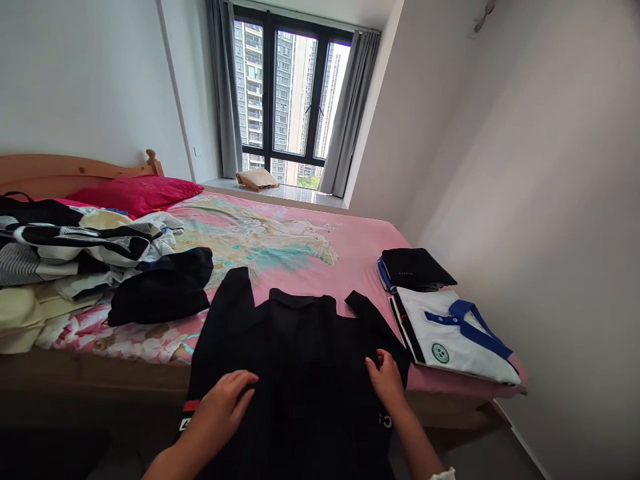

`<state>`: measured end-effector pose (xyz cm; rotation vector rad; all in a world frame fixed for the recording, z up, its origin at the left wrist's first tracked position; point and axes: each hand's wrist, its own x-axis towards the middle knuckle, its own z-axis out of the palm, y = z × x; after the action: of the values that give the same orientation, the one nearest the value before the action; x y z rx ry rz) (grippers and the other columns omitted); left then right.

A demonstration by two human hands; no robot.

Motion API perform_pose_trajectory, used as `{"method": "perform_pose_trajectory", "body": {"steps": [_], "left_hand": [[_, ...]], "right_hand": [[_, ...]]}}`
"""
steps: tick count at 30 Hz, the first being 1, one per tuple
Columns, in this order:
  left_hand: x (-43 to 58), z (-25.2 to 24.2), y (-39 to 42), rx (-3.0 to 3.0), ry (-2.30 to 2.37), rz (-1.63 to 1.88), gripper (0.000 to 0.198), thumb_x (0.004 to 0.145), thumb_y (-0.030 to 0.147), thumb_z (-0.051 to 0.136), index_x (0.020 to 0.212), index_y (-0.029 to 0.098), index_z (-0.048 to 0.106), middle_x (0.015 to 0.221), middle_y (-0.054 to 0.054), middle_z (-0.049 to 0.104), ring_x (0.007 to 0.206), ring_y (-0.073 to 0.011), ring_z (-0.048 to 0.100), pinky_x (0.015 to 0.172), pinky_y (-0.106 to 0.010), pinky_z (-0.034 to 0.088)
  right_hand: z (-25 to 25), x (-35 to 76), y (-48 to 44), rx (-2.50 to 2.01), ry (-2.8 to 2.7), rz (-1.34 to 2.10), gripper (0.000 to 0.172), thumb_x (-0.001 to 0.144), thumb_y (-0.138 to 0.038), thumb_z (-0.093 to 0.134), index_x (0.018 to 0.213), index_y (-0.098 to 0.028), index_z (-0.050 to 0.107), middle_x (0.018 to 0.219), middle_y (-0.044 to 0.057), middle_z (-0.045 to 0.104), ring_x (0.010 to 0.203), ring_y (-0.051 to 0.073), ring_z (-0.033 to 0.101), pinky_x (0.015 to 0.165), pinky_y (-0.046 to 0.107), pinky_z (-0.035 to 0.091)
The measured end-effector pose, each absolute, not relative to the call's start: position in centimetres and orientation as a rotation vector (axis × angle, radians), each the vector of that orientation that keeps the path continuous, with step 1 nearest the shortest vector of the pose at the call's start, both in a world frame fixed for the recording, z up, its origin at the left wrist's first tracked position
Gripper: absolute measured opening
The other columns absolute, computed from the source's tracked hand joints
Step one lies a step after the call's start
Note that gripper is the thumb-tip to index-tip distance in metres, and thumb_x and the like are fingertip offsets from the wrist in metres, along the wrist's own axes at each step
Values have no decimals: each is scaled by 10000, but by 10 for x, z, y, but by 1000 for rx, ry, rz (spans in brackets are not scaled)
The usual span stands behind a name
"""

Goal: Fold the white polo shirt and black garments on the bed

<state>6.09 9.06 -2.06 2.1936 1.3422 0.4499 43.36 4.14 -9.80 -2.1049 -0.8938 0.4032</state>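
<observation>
A black long-sleeved top [305,360] with a collar lies spread at the near edge of the bed, its collar pointing away from me. Its lower part comes down toward me past the edge. One sleeve stretches out on each side; the left one carries a red stripe and a white mark. Over the left side of the top is my left hand [227,400], thumb and fingers apart, holding nothing. My right hand [387,383] is at the right side, by the sleeve, its fingers loosely bent and parted. Whether either hand touches the cloth is hard to see.
Folded clothes are stacked at the right: a white polo shirt [445,333] with a blue collar, and a black folded garment [417,268] behind it. A heap of mixed clothes [90,247] and a black garment [163,287] lie left on the pink bedsheet [360,233]. A wall borders the right.
</observation>
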Motion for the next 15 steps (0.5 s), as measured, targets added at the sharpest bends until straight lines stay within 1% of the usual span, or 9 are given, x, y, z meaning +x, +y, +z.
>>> {"method": "perform_pose_trajectory", "body": {"steps": [2,3,5,6,8,9,11,13,15], "left_hand": [[73,-30,116,2275,1422,425,398,847,268,415,1201,188,578,1317,-94,558,1262,-227,458,1053,-375,337],[80,-35,128,2313,1469,387,451,831,232,421,1263,169,532,1387,-105,495,1327,-236,383,1091,-416,281],[91,-43,149,2375,1560,304,551,788,192,459,1337,156,456,1454,-123,409,1383,-258,283,1126,-503,146],[96,-45,157,2394,1596,270,584,763,193,491,1344,158,447,1444,-138,420,1376,-275,293,1125,-537,80],[101,-44,170,2403,1634,228,574,705,230,571,1274,169,523,1322,-156,546,1293,-310,409,1110,-564,-6],[101,-42,175,2396,1637,217,530,677,255,606,1201,181,582,1219,-146,618,1222,-318,480,1105,-566,-12],[97,-36,179,2365,1625,215,397,665,307,634,1049,208,659,1010,-102,699,1075,-306,580,1100,-567,38],[91,-26,176,2342,1598,230,278,723,366,599,954,236,684,933,-60,712,1012,-268,608,1099,-548,101],[84,-11,165,2286,1489,355,231,774,410,555,858,246,695,884,-19,707,951,-226,615,1111,-515,122]], "right_hand": [[-102,440,51,-2135,-851,467,579,687,-491,559,1113,-99,568,986,153,647,924,287,625,814,393,460],[-102,441,55,-2129,-846,491,558,665,-495,579,1067,-108,589,898,126,665,846,279,640,769,387,469],[-101,441,61,-2099,-843,534,432,624,-471,608,908,-146,630,736,62,666,721,249,641,694,354,474],[-100,440,62,-2078,-841,546,359,611,-454,609,822,-164,633,677,38,654,679,235,633,661,336,472],[-98,439,60,-2028,-823,541,276,614,-441,583,714,-185,612,629,16,636,642,213,617,616,305,467],[-96,438,57,-2001,-809,529,275,629,-449,559,705,-188,604,630,12,634,635,203,610,603,294,466],[-92,439,47,-1958,-775,507,322,670,-479,501,753,-184,602,646,14,636,625,192,601,583,282,471],[-85,444,34,-1912,-718,485,392,699,-504,461,846,-172,609,663,18,641,616,191,599,568,281,480],[-70,451,21,-1845,-655,412,468,708,-510,460,970,-152,607,663,21,642,600,199,599,558,293,491]]}}
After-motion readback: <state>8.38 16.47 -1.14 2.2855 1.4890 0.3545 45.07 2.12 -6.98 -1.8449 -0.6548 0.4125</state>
